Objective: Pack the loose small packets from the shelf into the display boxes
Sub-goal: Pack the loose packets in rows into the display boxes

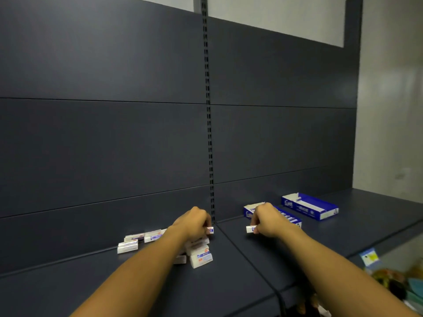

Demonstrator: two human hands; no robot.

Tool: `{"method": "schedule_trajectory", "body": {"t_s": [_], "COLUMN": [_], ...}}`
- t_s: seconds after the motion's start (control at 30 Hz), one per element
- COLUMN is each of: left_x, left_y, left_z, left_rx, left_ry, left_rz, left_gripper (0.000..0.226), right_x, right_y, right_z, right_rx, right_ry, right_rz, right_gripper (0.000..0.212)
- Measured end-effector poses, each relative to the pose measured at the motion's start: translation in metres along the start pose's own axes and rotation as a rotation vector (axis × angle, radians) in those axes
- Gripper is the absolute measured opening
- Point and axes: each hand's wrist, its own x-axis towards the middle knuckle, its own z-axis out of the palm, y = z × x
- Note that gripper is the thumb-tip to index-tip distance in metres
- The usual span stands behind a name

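my fingers: left hand (194, 221) pinches one packet (210, 230), right hand (266, 219) pinches another (250, 229).
done: near box (294, 219) partly filled.
left: loose pile (199, 253); far box (309, 205).

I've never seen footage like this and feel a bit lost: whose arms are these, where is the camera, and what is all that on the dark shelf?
There is no machine here. A person wears a wide-angle camera on the head, so this one picture looks forward and down along their own arms. The left hand pinches a small white packet in its fingers; the right hand holds another packet. Both are above a dark shelf. At left lies a pile of loose packets. At right sit two blue display boxes: the nearer box, partly hidden by the right hand, and the farther box.
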Motion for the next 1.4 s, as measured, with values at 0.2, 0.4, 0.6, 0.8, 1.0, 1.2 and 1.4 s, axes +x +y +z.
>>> {"method": "schedule_trajectory", "body": {"t_s": [0.2, 0.4, 0.6, 0.8, 1.0, 1.2, 1.4], "left_x": [0.016, 0.033, 0.044, 0.051, 0.058, 0.078, 0.108], "left_y": [0.056, 0.127, 0.198, 0.257, 0.296, 0.324, 0.340], "left_z": [0.004, 0.011, 0.021, 0.032, 0.039, 0.038, 0.043], "left_rx": [-0.013, -0.035, -0.029, 0.015, 0.029, 0.043, 0.064], "left_ry": [0.003, -0.003, -0.003, 0.013, 0.062, 0.079, 0.094], "left_rz": [0.016, 0.054, 0.091, 0.087, 0.069, 0.085, 0.097], "left_gripper": [0.010, 0.011, 0.016, 0.018, 0.016, 0.015, 0.019], "right_x": [-0.029, -0.060, -0.095, -0.124, -0.143, -0.148, -0.137], "right_y": [0.048, 0.110, 0.170, 0.224, 0.261, 0.286, 0.314], "right_z": [-0.024, -0.044, -0.059, -0.072, -0.076, -0.082, -0.087], "right_rx": [-0.026, -0.057, -0.078, -0.095, -0.082, -0.056, -0.044], "right_ry": [0.050, 0.084, 0.078, 0.084, 0.056, 0.060, 0.085], "right_rz": [0.052, 0.074, 0.089, 0.107, 0.115, 0.123, 0.125], "right_gripper": [0.014, 0.017, 0.013, 0.012, 0.014, 0.013, 0.012]}}
